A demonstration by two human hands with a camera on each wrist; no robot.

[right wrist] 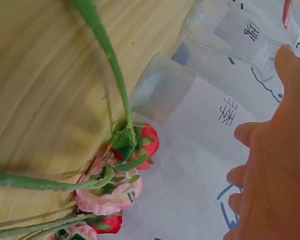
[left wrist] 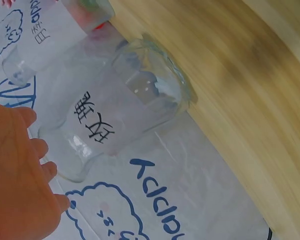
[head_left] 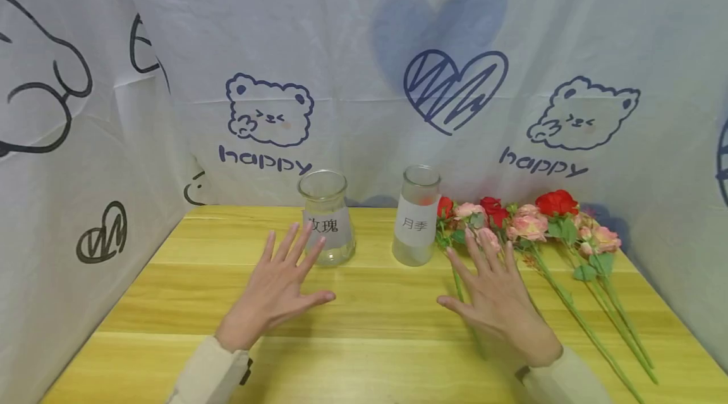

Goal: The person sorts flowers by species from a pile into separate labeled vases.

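My left hand [head_left: 279,290] is held over the table with its fingers spread and nothing in its grasp. Just beyond its fingertips stands a flared clear glass vase [head_left: 337,255] with a white paper label reading 玫瑰. My right hand [head_left: 500,299] is spread the same way, also without anything in it. Ahead of it and slightly left is a narrower ribbed glass vase [head_left: 413,253], labelled 月季. Both vases are upright. Artificial flowers lie on the right, red ones [head_left: 556,202] among pink ones [head_left: 527,228]; the right hand covers part of some stems in the head view.
The wooden table [head_left: 364,366] carries all of this. Long green stems [head_left: 586,322] run from the blossoms toward the table's front right. A white cloth [head_left: 352,62] printed with hearts and bears hangs behind the table and along its sides.
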